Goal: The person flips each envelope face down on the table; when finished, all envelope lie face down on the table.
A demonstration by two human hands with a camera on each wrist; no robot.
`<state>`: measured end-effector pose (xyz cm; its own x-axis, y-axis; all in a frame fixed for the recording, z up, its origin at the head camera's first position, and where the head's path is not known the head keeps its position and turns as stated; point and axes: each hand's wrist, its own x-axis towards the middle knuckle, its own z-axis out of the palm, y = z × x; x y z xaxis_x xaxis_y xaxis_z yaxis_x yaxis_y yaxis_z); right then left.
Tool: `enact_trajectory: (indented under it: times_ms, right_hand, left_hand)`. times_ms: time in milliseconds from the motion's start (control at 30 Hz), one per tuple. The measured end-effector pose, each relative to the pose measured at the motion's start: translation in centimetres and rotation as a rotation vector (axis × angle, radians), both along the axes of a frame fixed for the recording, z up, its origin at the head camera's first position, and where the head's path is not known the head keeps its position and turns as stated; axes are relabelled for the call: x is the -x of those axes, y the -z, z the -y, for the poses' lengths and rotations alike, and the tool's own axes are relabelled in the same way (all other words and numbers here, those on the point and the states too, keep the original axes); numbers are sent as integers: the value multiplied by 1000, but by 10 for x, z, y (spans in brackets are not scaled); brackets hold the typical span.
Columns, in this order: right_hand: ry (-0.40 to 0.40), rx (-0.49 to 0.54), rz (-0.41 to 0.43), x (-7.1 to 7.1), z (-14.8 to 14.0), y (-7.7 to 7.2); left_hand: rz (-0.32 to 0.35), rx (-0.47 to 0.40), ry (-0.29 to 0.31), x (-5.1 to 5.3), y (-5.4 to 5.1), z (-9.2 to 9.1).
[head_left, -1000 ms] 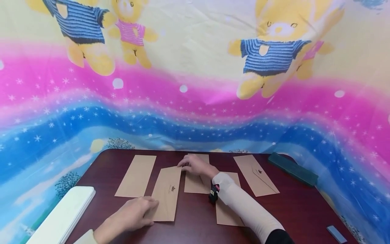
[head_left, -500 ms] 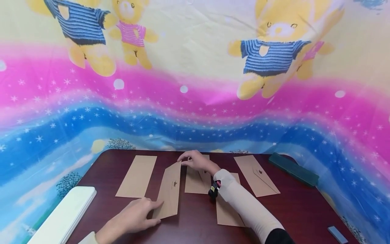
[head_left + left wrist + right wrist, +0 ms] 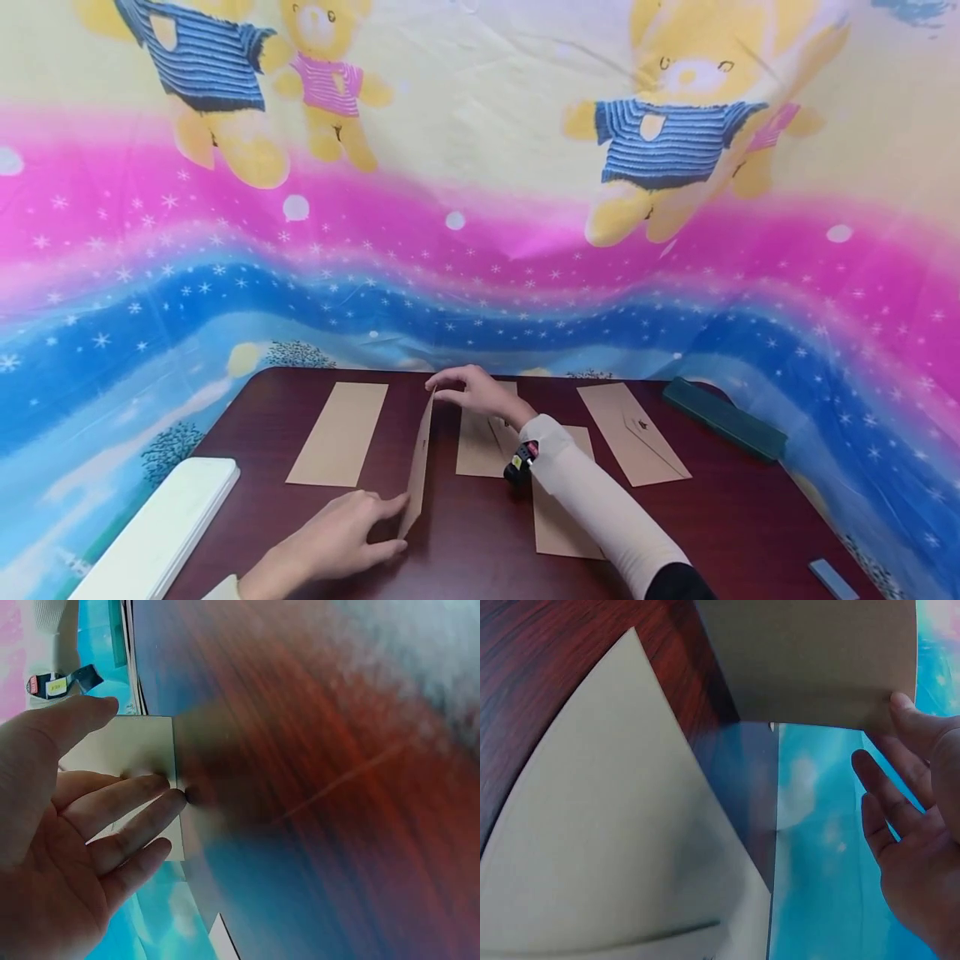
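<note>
A brown paper envelope (image 3: pixel 420 467) stands nearly upright on its long edge in the head view. At its far top corner my right hand (image 3: pixel 483 396) pinches it; thumb and fingertip meet at its edge in the right wrist view. My left hand (image 3: pixel 333 533) is at the near end, fingertips against the envelope's left face and thumb held apart from the fingers. In the left wrist view those fingers lie fairly straight across the envelope (image 3: pixel 146 739). Another envelope (image 3: pixel 476 442) lies flat just right of the raised one, partly hidden by my right hand.
More envelopes lie flat: one at the left (image 3: pixel 337 433), one under my right forearm (image 3: pixel 555 521), one at the far right (image 3: pixel 633 433). A white case (image 3: pixel 153 529) lies at the left edge, a green box (image 3: pixel 723 418) at the far right, a small grey-blue bar (image 3: pixel 832 579) near right.
The envelope has gone from lying face up to standing on its long edge. My right hand has lifted and shifted slightly left; my left hand has moved slightly right.
</note>
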<state>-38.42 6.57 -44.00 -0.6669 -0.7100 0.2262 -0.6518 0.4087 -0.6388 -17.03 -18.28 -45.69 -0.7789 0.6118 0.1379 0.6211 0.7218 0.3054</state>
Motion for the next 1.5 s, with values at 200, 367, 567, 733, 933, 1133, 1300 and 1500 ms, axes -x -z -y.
enact_trajectory:
  times_ms: [200, 367, 567, 733, 933, 1133, 1300, 1500]
  right_hand:
    - [-12, 58, 24, -2, 10, -2]
    - [-15, 90, 49, -3, 16, 0]
    - [-17, 94, 64, -4, 20, 3]
    - [-10, 100, 63, -5, 21, 5]
    - [-19, 101, 43, -7, 22, 5]
    - [-18, 91, 31, -8, 23, 4]
    - [-25, 92, 38, -9, 24, 5]
    - [-36, 118, 32, -10, 25, 7]
  left_hand:
    - [-17, -28, 28, 0, 1, -1]
    - [-83, -32, 35, -1, 4, -1]
    - [-75, -63, 8, -4, 5, -2]
    - [4, -138, -96, -8, 1, -4]
    - [-78, -189, -165, -13, -9, -7]
    - [-242, -264, -81, -11, -17, -7]
    - [-325, -283, -34, -9, -19, -7]
    - [-380, -262, -32, -7, -16, -5]
